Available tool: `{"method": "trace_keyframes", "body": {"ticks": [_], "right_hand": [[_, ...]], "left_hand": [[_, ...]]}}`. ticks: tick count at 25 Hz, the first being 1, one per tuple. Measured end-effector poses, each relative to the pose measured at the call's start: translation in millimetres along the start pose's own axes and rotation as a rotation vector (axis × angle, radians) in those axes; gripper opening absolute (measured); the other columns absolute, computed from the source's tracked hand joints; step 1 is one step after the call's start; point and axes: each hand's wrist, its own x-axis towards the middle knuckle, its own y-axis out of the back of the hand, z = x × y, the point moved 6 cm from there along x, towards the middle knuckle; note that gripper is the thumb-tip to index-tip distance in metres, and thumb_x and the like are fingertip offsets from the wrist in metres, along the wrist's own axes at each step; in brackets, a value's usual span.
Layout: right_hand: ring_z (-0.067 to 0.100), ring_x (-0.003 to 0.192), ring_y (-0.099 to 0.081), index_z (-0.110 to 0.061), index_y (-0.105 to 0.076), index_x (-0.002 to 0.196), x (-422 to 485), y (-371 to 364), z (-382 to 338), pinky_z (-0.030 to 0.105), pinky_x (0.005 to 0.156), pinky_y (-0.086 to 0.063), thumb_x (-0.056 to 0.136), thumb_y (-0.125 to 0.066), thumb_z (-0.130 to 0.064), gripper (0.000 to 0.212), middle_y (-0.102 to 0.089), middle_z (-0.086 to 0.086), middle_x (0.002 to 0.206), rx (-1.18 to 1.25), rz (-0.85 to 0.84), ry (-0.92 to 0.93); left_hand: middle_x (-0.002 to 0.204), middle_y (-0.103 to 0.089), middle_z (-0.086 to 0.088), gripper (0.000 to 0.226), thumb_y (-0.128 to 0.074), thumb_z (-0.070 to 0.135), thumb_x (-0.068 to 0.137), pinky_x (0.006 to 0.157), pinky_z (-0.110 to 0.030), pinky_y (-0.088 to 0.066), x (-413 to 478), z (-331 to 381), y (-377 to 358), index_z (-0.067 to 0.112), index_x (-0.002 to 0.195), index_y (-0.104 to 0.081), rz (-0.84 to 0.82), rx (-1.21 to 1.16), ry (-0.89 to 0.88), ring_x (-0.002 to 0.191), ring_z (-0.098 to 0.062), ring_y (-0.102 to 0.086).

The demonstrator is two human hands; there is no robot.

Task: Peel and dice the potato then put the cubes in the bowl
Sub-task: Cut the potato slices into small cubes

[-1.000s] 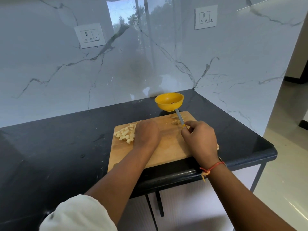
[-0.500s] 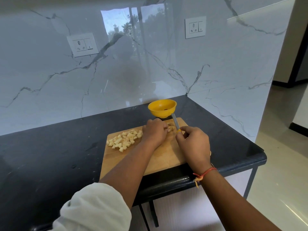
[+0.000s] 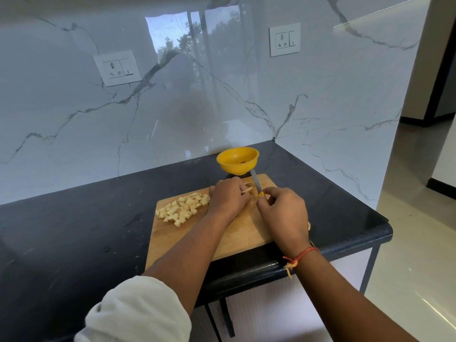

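A wooden cutting board [image 3: 237, 239] lies on the black counter. A pile of several pale potato cubes [image 3: 183, 209] sits on its left part. My left hand [image 3: 228, 197] holds down potato strips [image 3: 247, 189] near the board's far edge with curled fingers. My right hand [image 3: 283, 213] grips a knife [image 3: 256, 183] by its yellow handle, and the blade points away toward the yellow bowl [image 3: 238, 160], right beside the strips. The bowl stands just behind the board and looks nearly empty.
The black counter [image 3: 74, 230] ends at a rounded front edge and a right corner close to the board. A marble backsplash with two wall sockets [image 3: 118, 68] rises behind. Open floor lies to the right.
My left hand moved right from beside the cube pile to the strips at the knife. The right hand and knife stayed about where they were. The camera tilted, shifting the scene down.
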Motion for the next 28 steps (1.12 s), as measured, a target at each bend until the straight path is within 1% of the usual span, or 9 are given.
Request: {"method": "trace_keyframes", "body": {"ticks": [2, 5, 9, 13, 16, 18, 20, 24, 28], "right_hand": [[0.007, 0.066, -0.058, -0.025, -0.074, 0.115, -0.5, -0.3, 0.0, 0.017, 0.056, -0.045, 0.091, -0.060, -0.031, 0.029, -0.067, -0.006, 0.084, -0.001, -0.003, 0.001], [0.007, 0.068, -0.057, -0.026, -0.075, 0.113, -0.7, -0.1, -0.1, 0.017, 0.054, -0.043, 0.090, -0.059, -0.032, 0.028, -0.064, -0.006, 0.084, -0.010, 0.001, 0.006], [0.007, 0.069, -0.056, -0.026, -0.074, 0.114, -0.5, -0.3, 0.0, 0.014, 0.054, -0.040, 0.092, -0.059, -0.033, 0.028, -0.064, -0.006, 0.087, -0.018, 0.004, 0.000], [0.008, 0.071, -0.058, -0.025, -0.073, 0.117, -0.4, -0.2, 0.5, 0.014, 0.057, -0.041, 0.092, -0.059, -0.034, 0.029, -0.065, -0.005, 0.090, -0.015, 0.004, -0.002], [0.008, 0.072, -0.058, -0.025, -0.073, 0.118, -0.5, -0.4, 0.4, 0.016, 0.058, -0.044, 0.093, -0.059, -0.035, 0.030, -0.066, -0.005, 0.092, -0.017, 0.001, -0.005], [0.008, 0.071, -0.058, -0.024, -0.073, 0.117, -0.7, 0.4, -0.3, 0.015, 0.056, -0.041, 0.093, -0.059, -0.035, 0.030, -0.066, -0.005, 0.090, -0.019, 0.000, -0.004], [0.008, 0.070, -0.057, -0.025, -0.073, 0.116, -1.0, 1.2, -1.1, 0.014, 0.053, -0.038, 0.093, -0.059, -0.034, 0.029, -0.065, -0.005, 0.089, -0.026, 0.000, -0.003], [0.007, 0.068, -0.058, -0.024, -0.073, 0.115, -1.4, 1.8, -1.8, 0.013, 0.054, -0.039, 0.093, -0.059, -0.033, 0.028, -0.066, -0.006, 0.088, -0.026, -0.001, -0.007], [0.006, 0.068, -0.058, -0.024, -0.073, 0.118, -0.7, 1.0, -2.2, 0.012, 0.054, -0.039, 0.093, -0.059, -0.034, 0.030, -0.067, -0.006, 0.089, -0.030, -0.009, -0.007]], "left_hand": [[0.091, -0.067, 0.007, 0.003, -0.064, 0.028, 0.091, 0.090, -0.041, -0.035, -0.9, 2.0, 0.6, 0.027, 0.091, -0.061, -0.010, -0.003, -0.012, 0.094, -0.019, -0.059], [0.092, -0.067, 0.006, 0.003, -0.060, 0.026, 0.093, 0.089, -0.040, -0.035, -0.3, 7.3, 0.0, 0.026, 0.095, -0.062, 0.004, 0.088, -0.074, 0.094, -0.021, -0.058], [0.088, -0.067, 0.005, 0.018, -0.053, 0.024, 0.097, 0.085, -0.040, -0.037, 0.1, 9.3, -1.6, 0.026, 0.095, -0.071, 0.017, 0.147, -0.128, 0.095, -0.021, -0.057], [0.098, -0.072, 0.006, 0.014, -0.061, 0.027, 0.094, 0.091, -0.040, -0.039, -0.9, -0.9, 3.0, 0.027, 0.101, -0.074, 0.060, 0.048, -0.065, 0.100, -0.021, -0.060], [0.096, -0.073, 0.007, 0.008, -0.068, 0.025, 0.091, 0.095, -0.041, -0.044, -1.7, -7.1, 4.9, 0.026, 0.095, -0.074, 0.057, -0.040, -0.021, 0.098, -0.019, -0.063], [0.089, -0.071, 0.009, 0.004, -0.070, 0.023, 0.090, 0.093, -0.045, -0.049, -2.2, -9.4, 5.4, 0.026, 0.087, -0.071, 0.056, -0.083, -0.007, 0.093, -0.017, -0.064], [0.081, -0.066, 0.012, 0.012, -0.068, 0.019, 0.090, 0.088, -0.047, -0.051, -3.5, -11.3, 5.6, 0.024, 0.079, -0.065, 0.070, -0.111, -0.002, 0.087, -0.016, -0.062], [0.079, -0.061, 0.011, 0.013, -0.065, 0.018, 0.092, 0.086, -0.049, -0.052, -4.7, -14.0, 5.5, 0.025, 0.083, -0.058, 0.082, -0.109, 0.024, 0.084, -0.017, -0.061], [0.080, -0.062, 0.009, 0.014, -0.066, 0.020, 0.092, 0.082, -0.049, -0.054, -6.7, -15.3, 9.9, 0.025, 0.084, -0.056, 0.108, -0.139, 0.056, 0.080, -0.014, -0.060]]}}
